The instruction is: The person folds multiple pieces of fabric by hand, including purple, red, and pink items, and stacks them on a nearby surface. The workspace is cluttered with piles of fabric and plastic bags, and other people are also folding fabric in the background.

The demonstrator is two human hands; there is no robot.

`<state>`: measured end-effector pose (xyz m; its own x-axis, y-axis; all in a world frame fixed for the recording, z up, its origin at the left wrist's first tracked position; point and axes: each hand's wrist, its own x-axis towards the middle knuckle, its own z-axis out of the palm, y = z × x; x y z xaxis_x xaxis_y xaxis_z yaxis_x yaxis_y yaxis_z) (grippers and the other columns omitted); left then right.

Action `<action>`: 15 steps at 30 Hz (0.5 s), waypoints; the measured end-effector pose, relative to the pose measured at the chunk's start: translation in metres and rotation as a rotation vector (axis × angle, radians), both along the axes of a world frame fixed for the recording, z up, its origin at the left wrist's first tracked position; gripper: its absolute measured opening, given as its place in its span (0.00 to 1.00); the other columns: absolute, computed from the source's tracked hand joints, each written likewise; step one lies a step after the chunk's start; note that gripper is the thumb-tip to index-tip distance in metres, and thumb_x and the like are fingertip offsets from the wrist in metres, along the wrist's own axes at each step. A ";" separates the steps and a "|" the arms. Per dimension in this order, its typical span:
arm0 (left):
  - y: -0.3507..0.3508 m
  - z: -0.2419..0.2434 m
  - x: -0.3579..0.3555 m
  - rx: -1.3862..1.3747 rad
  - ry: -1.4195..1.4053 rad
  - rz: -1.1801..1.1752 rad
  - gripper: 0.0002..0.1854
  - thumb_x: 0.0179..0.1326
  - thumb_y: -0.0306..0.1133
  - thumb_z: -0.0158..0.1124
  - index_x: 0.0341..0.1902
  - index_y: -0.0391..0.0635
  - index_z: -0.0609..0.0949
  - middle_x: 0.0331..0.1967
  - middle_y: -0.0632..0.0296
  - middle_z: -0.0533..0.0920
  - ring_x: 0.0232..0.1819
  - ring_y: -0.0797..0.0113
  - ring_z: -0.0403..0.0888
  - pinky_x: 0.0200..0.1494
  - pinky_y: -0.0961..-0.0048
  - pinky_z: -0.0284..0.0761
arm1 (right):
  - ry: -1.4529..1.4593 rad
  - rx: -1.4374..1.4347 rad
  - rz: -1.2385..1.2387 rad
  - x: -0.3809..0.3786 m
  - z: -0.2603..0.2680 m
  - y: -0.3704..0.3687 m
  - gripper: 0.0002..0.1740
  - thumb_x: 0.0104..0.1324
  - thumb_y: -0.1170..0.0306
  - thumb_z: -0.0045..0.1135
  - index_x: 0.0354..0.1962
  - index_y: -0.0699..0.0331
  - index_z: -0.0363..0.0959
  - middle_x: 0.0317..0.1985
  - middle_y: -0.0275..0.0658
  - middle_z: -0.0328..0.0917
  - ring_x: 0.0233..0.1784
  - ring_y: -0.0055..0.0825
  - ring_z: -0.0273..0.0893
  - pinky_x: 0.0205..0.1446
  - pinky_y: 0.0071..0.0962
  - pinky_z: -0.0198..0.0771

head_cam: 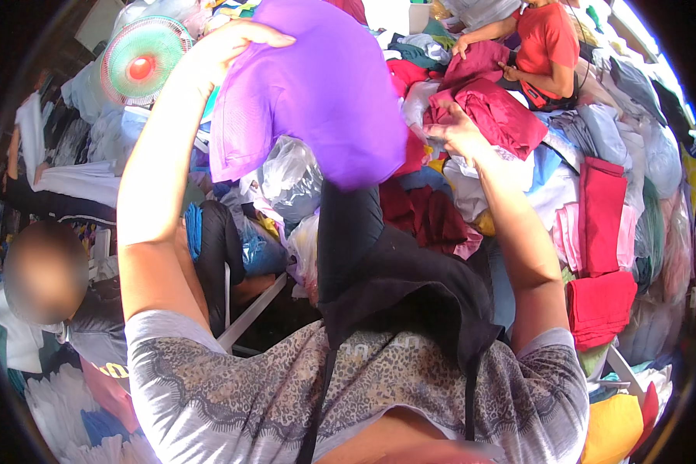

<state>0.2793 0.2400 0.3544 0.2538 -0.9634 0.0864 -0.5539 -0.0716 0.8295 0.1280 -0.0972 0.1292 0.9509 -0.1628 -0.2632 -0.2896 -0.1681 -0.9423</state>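
Observation:
My left hand [220, 55] is raised high and grips the upper left edge of a purple cloth garment [325, 87]. The cloth hangs in front of me, its lower right part blurred. Apart from the cloth's right side, my right hand [458, 134] has its fingers spread with nothing visible between them. Behind that hand lies a heap of dark red cloth [493, 113]. A black apron [406, 255] covers my lap below the purple garment.
A person in a red shirt [551, 40] handles dark red cloth at the upper right. Another person [46, 272] is close on my left. A fan [142, 64] stands at the upper left. Folded red cloths [602, 310] lie at right, and clear plastic bags [290, 174] lie ahead.

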 end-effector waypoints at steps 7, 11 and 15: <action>-0.058 0.007 -0.061 0.467 0.394 0.299 0.21 0.53 0.26 0.67 0.52 0.35 0.80 0.48 0.51 0.82 0.46 0.64 0.83 0.52 0.71 0.77 | -1.262 -0.593 0.120 -0.026 0.121 0.032 0.50 0.46 0.71 0.76 0.67 0.57 0.59 0.66 0.42 0.62 0.68 0.35 0.64 0.68 0.35 0.63; -0.084 0.013 -0.108 0.513 0.260 0.194 0.24 0.51 0.25 0.68 0.54 0.37 0.79 0.47 0.57 0.83 0.46 0.69 0.82 0.53 0.73 0.75 | -1.180 -0.675 0.398 -0.039 0.187 0.041 0.49 0.45 0.71 0.75 0.65 0.58 0.62 0.59 0.44 0.70 0.64 0.36 0.69 0.65 0.34 0.66; -0.100 0.023 -0.127 0.833 -0.249 0.154 0.26 0.54 0.28 0.68 0.58 0.39 0.76 0.45 0.60 0.84 0.46 0.71 0.81 0.53 0.73 0.74 | -0.924 -0.738 0.796 -0.035 0.219 0.039 0.32 0.50 0.59 0.73 0.50 0.65 0.75 0.44 0.48 0.81 0.47 0.40 0.81 0.49 0.33 0.74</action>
